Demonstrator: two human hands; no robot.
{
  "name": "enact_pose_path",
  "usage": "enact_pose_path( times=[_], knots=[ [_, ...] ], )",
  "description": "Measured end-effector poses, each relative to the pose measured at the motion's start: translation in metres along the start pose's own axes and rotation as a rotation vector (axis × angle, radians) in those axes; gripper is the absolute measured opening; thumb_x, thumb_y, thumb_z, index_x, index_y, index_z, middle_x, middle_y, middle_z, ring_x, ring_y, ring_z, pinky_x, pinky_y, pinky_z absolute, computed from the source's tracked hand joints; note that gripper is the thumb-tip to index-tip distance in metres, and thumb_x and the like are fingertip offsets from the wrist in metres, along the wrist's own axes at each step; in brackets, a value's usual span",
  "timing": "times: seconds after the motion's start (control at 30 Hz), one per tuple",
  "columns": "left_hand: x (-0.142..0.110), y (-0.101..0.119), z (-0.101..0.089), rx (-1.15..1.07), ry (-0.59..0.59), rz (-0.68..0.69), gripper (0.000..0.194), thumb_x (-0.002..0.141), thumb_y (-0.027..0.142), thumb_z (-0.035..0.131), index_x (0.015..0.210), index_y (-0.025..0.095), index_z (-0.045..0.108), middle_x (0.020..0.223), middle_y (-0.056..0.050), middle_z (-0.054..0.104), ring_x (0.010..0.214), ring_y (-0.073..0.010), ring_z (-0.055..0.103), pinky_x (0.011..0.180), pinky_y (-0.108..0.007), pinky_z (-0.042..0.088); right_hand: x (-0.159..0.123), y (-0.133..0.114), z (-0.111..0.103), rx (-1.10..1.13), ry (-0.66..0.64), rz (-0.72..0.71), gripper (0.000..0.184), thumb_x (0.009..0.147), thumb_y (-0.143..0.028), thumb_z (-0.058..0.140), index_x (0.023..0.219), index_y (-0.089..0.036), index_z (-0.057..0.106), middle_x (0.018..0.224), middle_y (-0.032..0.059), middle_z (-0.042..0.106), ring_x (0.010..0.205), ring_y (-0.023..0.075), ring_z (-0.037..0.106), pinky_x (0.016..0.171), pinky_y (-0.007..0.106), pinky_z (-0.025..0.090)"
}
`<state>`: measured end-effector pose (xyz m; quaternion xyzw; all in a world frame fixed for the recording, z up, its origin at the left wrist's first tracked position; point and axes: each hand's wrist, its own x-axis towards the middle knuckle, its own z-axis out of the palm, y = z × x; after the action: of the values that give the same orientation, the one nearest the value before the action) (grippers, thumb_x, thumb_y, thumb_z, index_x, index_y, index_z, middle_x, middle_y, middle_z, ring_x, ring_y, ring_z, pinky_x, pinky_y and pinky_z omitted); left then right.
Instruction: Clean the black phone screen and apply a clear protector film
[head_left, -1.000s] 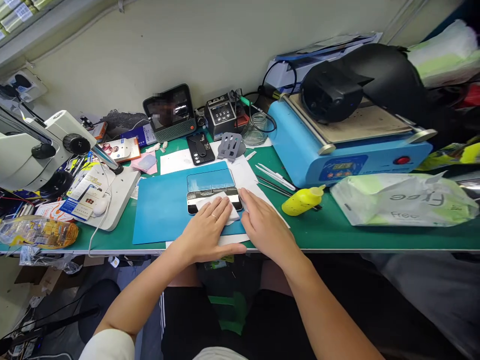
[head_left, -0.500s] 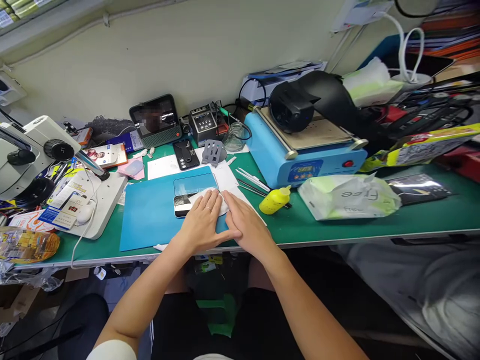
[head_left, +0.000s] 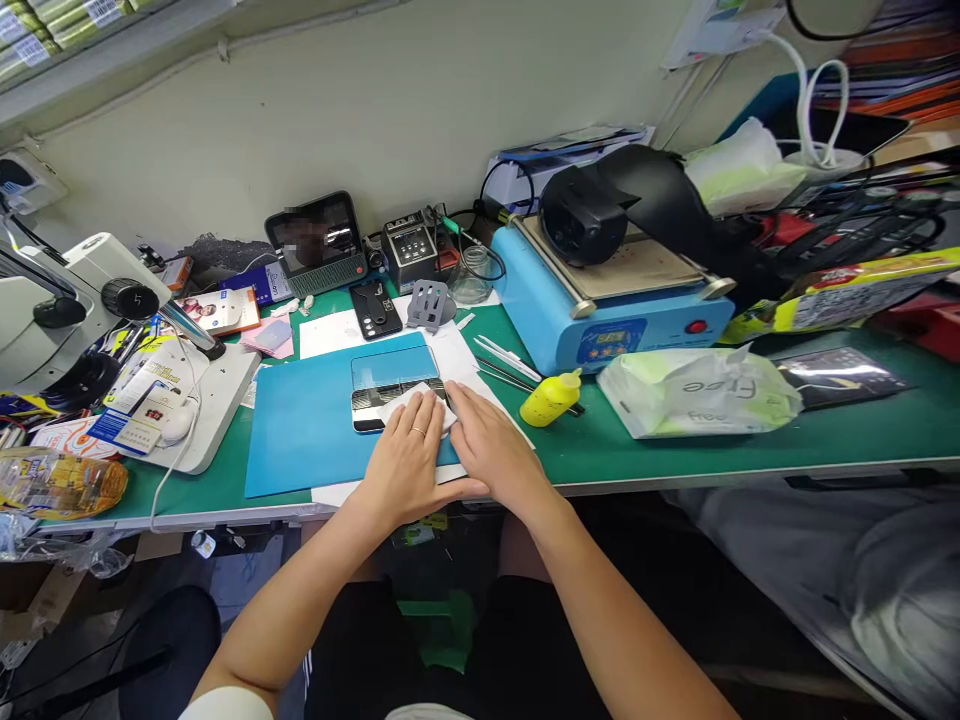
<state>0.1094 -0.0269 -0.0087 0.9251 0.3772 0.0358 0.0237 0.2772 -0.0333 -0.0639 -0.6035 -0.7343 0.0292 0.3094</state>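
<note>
My left hand (head_left: 409, 450) lies palm down, fingers straight and together, flat over a white wipe (head_left: 395, 402) on the phone (head_left: 366, 400); it presses and isn't clenched. Its thumb stretches sideways to my right hand (head_left: 499, 450), touching or nearly so. My right hand is extended too, fingers slanting forward and left, fingertips at the phone's right end; whether they pinch its edge I can't tell. Both forearms angle inward over the table edge. The phone lies lengthwise across the blue mat (head_left: 300, 430), the yellow bottle (head_left: 551, 402) off to its right.
</note>
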Motion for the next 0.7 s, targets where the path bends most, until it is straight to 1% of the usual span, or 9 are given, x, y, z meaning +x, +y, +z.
enact_pose_path(
  times=[0.13,0.27,0.33,0.47,0.6,0.7],
  knots=[
    [-0.003,0.005,-0.003,0.052,0.010,-0.008,0.122,0.089,0.094,0.011,0.163,0.000,0.034,0.171,-0.021,0.032,0.162,-0.0364,0.028,0.131,-0.049,0.026,-0.001,-0.001,-0.001,0.008,-0.005,0.004,0.056,0.100,-0.016,0.034,0.153,-0.003,0.049,0.152,0.0228,0.061,0.143,0.0318,0.058,0.119,0.053,0.050],
    [-0.008,0.010,-0.006,0.087,0.018,-0.032,0.116,0.092,0.090,0.015,0.159,0.000,0.041,0.164,-0.024,0.045,0.154,-0.0392,0.040,0.126,-0.052,0.033,-0.001,-0.002,-0.004,0.018,0.002,0.005,0.057,0.101,-0.017,0.034,0.154,-0.003,0.048,0.152,0.0222,0.061,0.143,0.0320,0.058,0.118,0.053,0.051],
    [-0.011,0.011,-0.005,0.095,0.038,-0.040,0.114,0.092,0.090,0.016,0.158,0.001,0.042,0.163,-0.024,0.047,0.153,-0.0395,0.043,0.125,-0.052,0.035,-0.002,-0.002,-0.004,0.019,0.001,0.009,0.057,0.101,-0.017,0.034,0.154,-0.002,0.047,0.152,0.0229,0.061,0.143,0.0322,0.057,0.118,0.052,0.051],
    [-0.012,0.009,-0.002,0.061,0.053,-0.049,0.114,0.091,0.091,0.017,0.160,0.004,0.041,0.166,-0.023,0.042,0.156,-0.0385,0.037,0.127,-0.053,0.032,-0.001,-0.001,-0.003,0.023,-0.007,0.011,0.057,0.101,-0.017,0.034,0.155,-0.003,0.046,0.152,0.0232,0.061,0.144,0.0316,0.057,0.118,0.052,0.050],
    [-0.003,0.001,0.001,0.021,0.028,-0.084,0.113,0.093,0.089,0.019,0.163,0.002,0.034,0.172,-0.022,0.030,0.162,-0.0380,0.026,0.131,-0.055,0.026,0.000,0.001,-0.003,0.031,-0.023,0.008,0.057,0.101,-0.018,0.034,0.155,-0.007,0.046,0.152,0.0219,0.061,0.144,0.0315,0.057,0.119,0.053,0.049],
    [0.000,-0.004,0.000,-0.006,-0.002,-0.081,0.109,0.096,0.086,0.019,0.165,0.002,0.030,0.174,-0.020,0.025,0.164,-0.0355,0.020,0.133,-0.055,0.024,0.000,0.001,-0.005,0.039,-0.036,0.007,0.057,0.101,-0.019,0.035,0.155,-0.004,0.046,0.153,0.0228,0.060,0.145,0.0323,0.056,0.119,0.053,0.049]
  ],
)
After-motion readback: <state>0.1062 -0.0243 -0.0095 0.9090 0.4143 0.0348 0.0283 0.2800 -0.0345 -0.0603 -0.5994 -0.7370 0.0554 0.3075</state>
